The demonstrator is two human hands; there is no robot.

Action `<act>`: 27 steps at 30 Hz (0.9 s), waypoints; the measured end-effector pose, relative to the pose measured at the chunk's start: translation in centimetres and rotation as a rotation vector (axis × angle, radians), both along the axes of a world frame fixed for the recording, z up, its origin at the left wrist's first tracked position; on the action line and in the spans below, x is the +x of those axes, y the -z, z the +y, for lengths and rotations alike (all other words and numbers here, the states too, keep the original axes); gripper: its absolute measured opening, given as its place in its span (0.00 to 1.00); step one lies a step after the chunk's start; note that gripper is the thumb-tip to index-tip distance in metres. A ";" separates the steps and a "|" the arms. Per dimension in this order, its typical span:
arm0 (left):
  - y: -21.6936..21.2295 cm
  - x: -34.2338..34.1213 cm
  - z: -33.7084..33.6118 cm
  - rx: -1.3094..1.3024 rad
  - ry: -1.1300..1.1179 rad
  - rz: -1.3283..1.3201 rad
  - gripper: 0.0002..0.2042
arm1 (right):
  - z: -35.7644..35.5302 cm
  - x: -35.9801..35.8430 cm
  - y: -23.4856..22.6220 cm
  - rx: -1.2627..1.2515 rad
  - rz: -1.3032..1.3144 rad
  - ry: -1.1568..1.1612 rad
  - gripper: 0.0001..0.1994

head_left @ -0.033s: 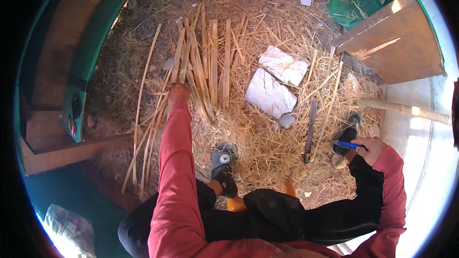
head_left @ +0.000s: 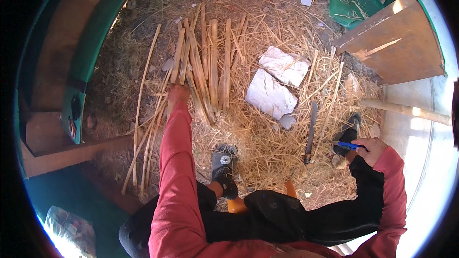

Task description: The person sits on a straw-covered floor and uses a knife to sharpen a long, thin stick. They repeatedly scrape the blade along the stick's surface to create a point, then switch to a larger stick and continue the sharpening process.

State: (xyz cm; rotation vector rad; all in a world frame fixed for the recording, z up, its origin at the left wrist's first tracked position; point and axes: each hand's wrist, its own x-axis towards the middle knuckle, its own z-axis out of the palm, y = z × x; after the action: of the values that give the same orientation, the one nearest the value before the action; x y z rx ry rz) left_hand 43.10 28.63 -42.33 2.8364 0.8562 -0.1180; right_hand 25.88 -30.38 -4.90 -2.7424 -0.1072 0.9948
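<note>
My left hand [head_left: 179, 94] reaches out to a row of split bamboo strips [head_left: 199, 74] on the straw-strewn ground. Its fingers are closed at the near end of a strip at the row's left side. Out at the right, above my ankle, my right hand [head_left: 372, 150] is wrapped around the handle of a blue-handled knife [head_left: 350, 145], its thin tip pointing left. A long dark machete [head_left: 311, 129] lies on the straw, left of my right foot. Thinner strips [head_left: 140, 100] lie to the left of my left forearm.
Two pale stone slabs [head_left: 271, 94] rest on the straw right of centre. A wooden panel [head_left: 392, 43] and green sheeting [head_left: 351, 0] stand at the far right, with a pole [head_left: 406, 107] below. A wooden board [head_left: 76, 154] and a plastic bag [head_left: 70, 229] are on the left.
</note>
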 end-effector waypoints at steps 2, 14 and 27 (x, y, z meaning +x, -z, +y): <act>0.7 0.4 0.0 0.096 0.027 -0.021 0.23 | 0.4 0.6 0.1 0.012 0.012 0.011 0.14; -4.4 0.6 -1.7 0.067 -0.049 0.122 0.23 | 1.4 1.2 -0.7 0.085 0.012 -0.021 0.10; -15.6 -2.2 -1.2 -0.116 0.472 0.793 0.27 | 3.6 -2.8 -0.5 -0.410 0.021 -0.289 0.15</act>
State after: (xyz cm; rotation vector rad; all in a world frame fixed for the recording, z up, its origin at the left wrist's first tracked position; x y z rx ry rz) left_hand 40.88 27.39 -26.71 2.7946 0.2227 -1.3586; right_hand 23.04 -26.81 -4.35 -3.1505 -0.3391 1.2389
